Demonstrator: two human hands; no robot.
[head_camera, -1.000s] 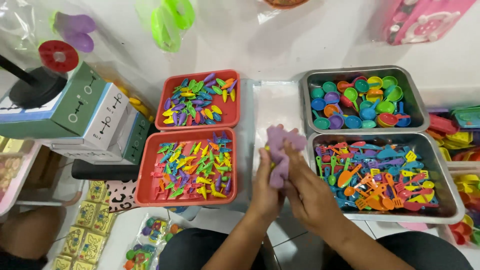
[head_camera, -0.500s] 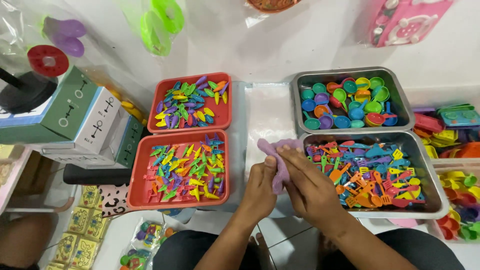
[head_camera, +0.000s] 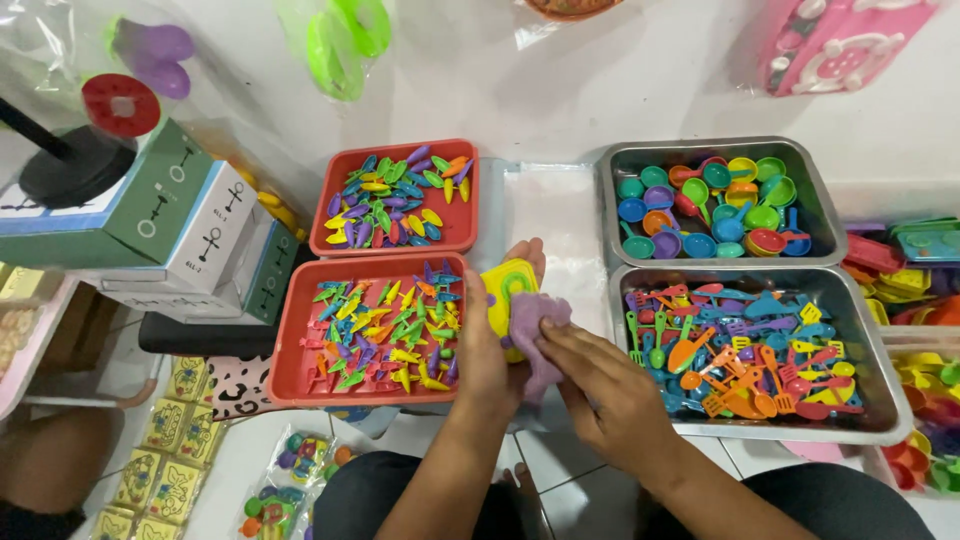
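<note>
Green-white boxes left — sachets below.

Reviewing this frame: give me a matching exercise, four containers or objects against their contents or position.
1. upper red tray
2. upper metal tray
3. lower metal tray
4. purple dough

A. toy forks and spatulas
B. between both hands
C. small round toy bowls and spoons
D. leaf-shaped coloured pieces

Pairs: 1-D, 2-C, 3-A, 4-B. The left hand also holds a yellow mould; the right hand presses the dough.

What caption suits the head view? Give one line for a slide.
Left hand holds a yellow mould while right hand presses purple dough between toy-filled trays.
</note>
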